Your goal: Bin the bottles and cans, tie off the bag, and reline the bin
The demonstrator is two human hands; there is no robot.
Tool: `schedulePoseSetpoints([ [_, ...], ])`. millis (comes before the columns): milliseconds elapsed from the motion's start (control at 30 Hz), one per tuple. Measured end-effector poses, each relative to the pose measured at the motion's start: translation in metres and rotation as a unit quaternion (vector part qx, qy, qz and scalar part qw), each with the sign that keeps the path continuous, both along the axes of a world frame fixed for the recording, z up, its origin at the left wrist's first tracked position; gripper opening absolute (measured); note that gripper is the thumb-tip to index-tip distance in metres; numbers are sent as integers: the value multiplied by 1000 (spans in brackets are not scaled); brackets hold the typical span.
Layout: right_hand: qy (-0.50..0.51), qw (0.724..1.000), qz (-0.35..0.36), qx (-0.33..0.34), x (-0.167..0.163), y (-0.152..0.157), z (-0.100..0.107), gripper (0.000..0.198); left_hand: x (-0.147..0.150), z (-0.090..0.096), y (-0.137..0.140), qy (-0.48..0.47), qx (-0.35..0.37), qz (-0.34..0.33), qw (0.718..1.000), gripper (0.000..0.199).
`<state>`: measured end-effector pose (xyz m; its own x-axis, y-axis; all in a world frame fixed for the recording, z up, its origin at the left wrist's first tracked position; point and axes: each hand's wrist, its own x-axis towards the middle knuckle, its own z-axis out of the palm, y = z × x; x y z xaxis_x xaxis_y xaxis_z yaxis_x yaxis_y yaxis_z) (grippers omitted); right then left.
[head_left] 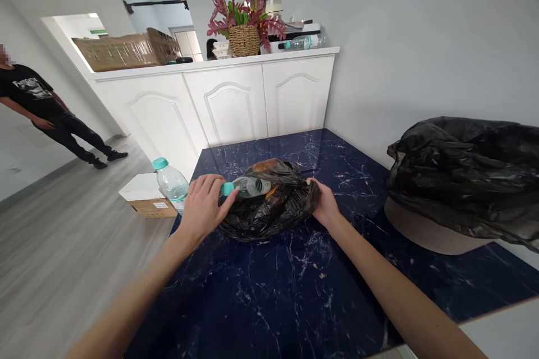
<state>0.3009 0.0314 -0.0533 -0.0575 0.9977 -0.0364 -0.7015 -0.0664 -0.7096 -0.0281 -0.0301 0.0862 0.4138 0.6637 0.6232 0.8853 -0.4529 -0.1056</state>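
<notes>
From here, the black bag [280,210] on the blue tabletop [252,291] looks soft, slippery and light, best held by its rim, where the right hand's [323,202] grip pinches it, while the left hand [204,201] is by the bottle cap [228,189], holding what I can't tell.

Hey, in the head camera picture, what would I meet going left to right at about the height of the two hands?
Cardboard box, upright clear bottle, left hand, open black bag, right hand, larger black bag.
</notes>
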Motion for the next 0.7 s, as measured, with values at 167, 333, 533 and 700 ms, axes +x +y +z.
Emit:
schedulePoseSetpoints([
  [167, 5, 1000, -3, -1, 2, 1, -2, 35, -15, 52, -34, -46, 119, 2, 992, 28],
  [333, 7, 1000, -3, 0, 2, 0, -2, 35, -50, 83, -69, -36, 192, 47, 980, 31],
  [533, 3, 1000, 0, 2, 2, -1, -3, 35, -93, 94, -83, -16, 193, 146, 970, 50],
  [700, -3, 1000, -5, 1, 3, -2, -7, 35, -112, 88, -77, 24, 99, 255, 962, 54],
])
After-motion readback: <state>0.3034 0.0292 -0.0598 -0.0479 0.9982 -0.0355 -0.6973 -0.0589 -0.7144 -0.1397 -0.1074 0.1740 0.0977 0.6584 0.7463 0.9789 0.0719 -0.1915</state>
